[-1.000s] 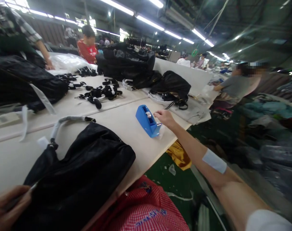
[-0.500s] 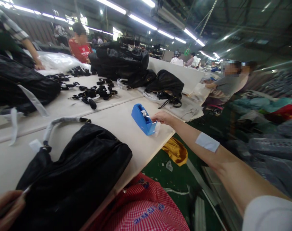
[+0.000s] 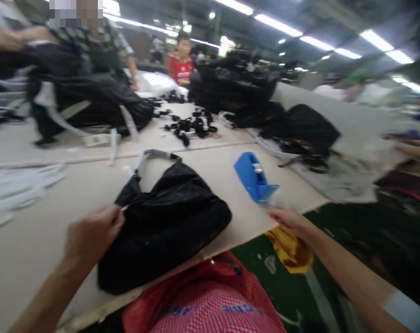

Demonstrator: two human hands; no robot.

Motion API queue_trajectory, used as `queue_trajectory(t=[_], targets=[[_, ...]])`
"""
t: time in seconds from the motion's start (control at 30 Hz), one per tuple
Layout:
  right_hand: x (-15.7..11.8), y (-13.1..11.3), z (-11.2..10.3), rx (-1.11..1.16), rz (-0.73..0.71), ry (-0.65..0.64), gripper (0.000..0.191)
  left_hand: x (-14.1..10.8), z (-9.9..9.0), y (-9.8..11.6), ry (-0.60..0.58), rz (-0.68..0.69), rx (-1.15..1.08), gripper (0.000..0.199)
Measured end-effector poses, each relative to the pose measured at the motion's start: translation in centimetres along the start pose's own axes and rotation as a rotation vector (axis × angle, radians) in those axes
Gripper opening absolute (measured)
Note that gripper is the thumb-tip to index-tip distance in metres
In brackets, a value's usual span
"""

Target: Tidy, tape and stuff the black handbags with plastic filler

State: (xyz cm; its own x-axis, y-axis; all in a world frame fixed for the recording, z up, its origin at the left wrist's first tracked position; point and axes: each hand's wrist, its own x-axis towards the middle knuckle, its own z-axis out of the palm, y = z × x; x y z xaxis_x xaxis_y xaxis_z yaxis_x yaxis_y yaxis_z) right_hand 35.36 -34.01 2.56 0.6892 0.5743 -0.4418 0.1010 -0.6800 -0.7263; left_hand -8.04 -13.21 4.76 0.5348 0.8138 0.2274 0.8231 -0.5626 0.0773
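Head view, now swung toward the wearer's left. The soft black slouchy bag (image 3: 168, 222), cut off at the frame bottom a moment ago, shows nearly whole on the cream-topped table (image 3: 210, 159). White flat strips (image 3: 19, 189) have come into view at the left.

Left hand (image 3: 95, 231), earlier cropped in the lower corner, now shows in full with its forearm. Fingers curled closed at the bag's left side, clamped on a slim item with a small pale tip (image 3: 124, 208); too blurred to identify. Bag lies just beyond and to the right of this fist, its pale-wrapped handle (image 3: 154, 152) arched away from the wearer.

Right hand (image 3: 289, 221) has moved off the front lip of the blue plastic tape dispenser (image 3: 251, 178), where it was half a second ago, and is nearer the wearer, by the table edge. Thumb and fingertips drawn together; a clear, blurred patch lies between them and the lip, and I cannot tell whether film is pinched. Dispenser stands upright just past the fingertips, apart from them, to the right of the bag.

Yellow cloth (image 3: 291, 252) hangs below the right hand. Farther back: black straps with white wrapping (image 3: 192, 127), and a person in red (image 3: 180, 67).
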Motion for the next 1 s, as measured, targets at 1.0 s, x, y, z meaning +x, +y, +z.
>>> queue_trajectory(t=[1.0], targets=[[-5.7, -27.9, 26.9, -1.110, -1.677, -0.850, 0.015, 2.8, -1.1, -2.4, -0.194, 0.155, -0.001, 0.021]])
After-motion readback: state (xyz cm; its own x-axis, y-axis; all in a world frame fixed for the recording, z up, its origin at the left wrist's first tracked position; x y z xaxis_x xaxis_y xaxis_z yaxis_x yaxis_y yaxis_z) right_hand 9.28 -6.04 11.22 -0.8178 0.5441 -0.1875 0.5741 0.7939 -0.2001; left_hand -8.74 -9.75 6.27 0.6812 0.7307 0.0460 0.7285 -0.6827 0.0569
